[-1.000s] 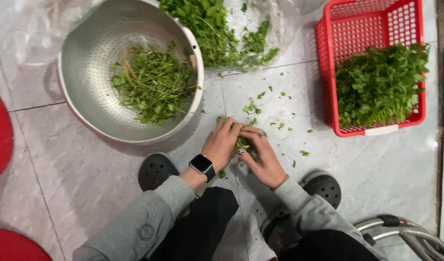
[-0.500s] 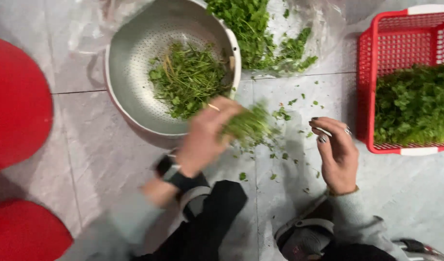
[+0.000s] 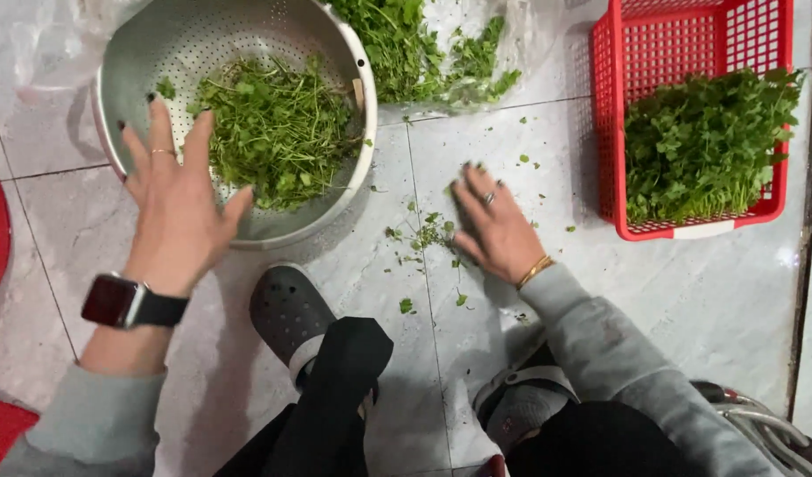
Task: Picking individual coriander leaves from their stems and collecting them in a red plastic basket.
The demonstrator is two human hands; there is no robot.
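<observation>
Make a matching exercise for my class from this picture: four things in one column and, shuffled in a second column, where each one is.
Things
1. Left hand
2. Right hand
3. Red basket
4. Metal colander

Places
A. Far right, filled with leafy greens
B. Flat on the tiled floor among scattered leaf bits
C. Upper left, holding a heap of picked greens
D. Open, fingers spread, over the colander's near rim

Pairs: 1-D, 2-B, 3-A, 4-C
</observation>
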